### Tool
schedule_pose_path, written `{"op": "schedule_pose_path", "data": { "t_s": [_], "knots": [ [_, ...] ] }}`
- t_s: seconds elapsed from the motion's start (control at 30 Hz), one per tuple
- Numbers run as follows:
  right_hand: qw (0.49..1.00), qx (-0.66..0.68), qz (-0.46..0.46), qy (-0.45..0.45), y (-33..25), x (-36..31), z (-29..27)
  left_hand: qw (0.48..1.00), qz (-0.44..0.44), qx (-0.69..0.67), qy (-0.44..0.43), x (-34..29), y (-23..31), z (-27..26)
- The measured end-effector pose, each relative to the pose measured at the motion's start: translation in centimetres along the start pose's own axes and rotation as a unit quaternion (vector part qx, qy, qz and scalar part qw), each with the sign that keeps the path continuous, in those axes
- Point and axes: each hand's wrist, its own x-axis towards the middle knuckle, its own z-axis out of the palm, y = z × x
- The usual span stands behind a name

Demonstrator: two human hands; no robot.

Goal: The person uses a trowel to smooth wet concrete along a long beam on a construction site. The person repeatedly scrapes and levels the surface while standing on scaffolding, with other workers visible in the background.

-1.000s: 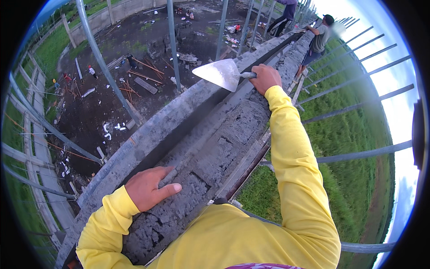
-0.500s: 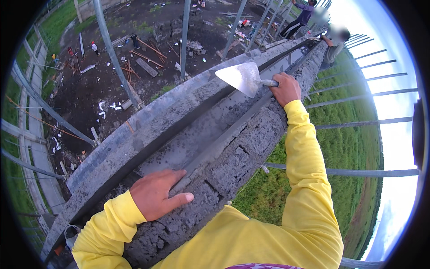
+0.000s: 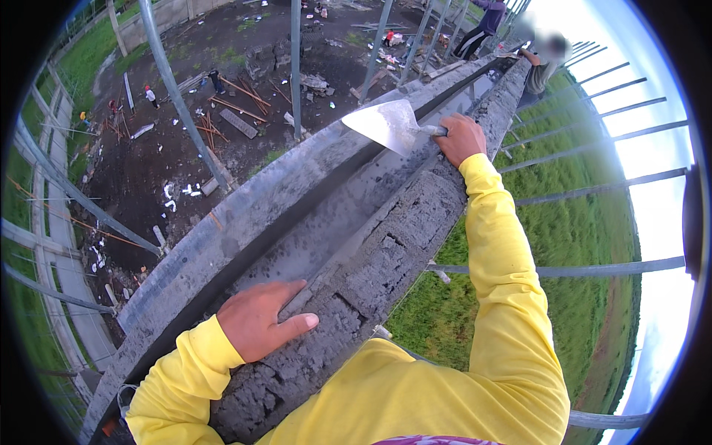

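My right hand [image 3: 463,139] is closed round the handle of a pointed trowel [image 3: 387,124]. Its pale metal blade points left, over the channel [image 3: 315,222] between two rough grey concrete edges. My left hand [image 3: 259,317] lies on the inner edge of the near block wall [image 3: 386,259], thumb stretched out along the top and fingers reaching over the edge. Those fingertips are partly hidden. Crumbly mortar and dark gaps mark the wall's top below my hands.
Metal poles [image 3: 297,74] rise along the far edge [image 3: 245,189]; others [image 3: 586,268] stick out at right above grass [image 3: 571,222]. Two people [image 3: 545,74] are at the wall's far end. Far below at left lie dirt ground, planks [image 3: 237,123] and small figures.
The view has shifted slightly, and the trowel with my right hand appears a little farther left and up. My left hand stays on the wall's edge.
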Motion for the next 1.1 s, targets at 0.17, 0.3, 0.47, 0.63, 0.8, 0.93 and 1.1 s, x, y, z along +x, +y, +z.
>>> {"op": "schedule_pose_path", "data": {
  "t_s": [0.17, 0.3, 0.47, 0.63, 0.8, 0.93, 1.1],
  "knots": [
    [1.0, 0.017, 0.006, 0.023, -0.13, -0.17, -0.06, 1.0, -0.021, 0.0, -0.016, 0.05, 0.59, -0.19],
    [1.0, 0.014, 0.022, 0.014, -0.37, -0.14, -0.15, 0.999, -0.036, 0.011, -0.028, 0.2, 0.67, -0.18],
    [0.999, 0.012, 0.043, -0.011, -0.14, 0.02, -0.23, 1.0, -0.005, -0.002, -0.025, 0.22, 0.61, -0.01],
    [0.999, 0.004, 0.04, -0.028, -0.35, 0.18, -0.41, 0.999, -0.009, 0.027, -0.015, 0.07, 0.4, 0.14],
    [0.998, -0.003, 0.042, -0.037, -0.45, 0.31, -0.66, 0.999, 0.0, 0.036, -0.008, 0.03, -0.07, 0.38],
    [0.999, 0.003, 0.041, -0.029, -0.38, 0.35, -0.59, 0.999, 0.005, 0.031, -0.005, -0.05, -0.09, 0.4],
    [0.999, 0.005, 0.04, -0.017, -0.13, 0.39, 0.0, 0.999, 0.002, 0.05, -0.012, 0.0, -0.04, 0.39]
  ]
}}
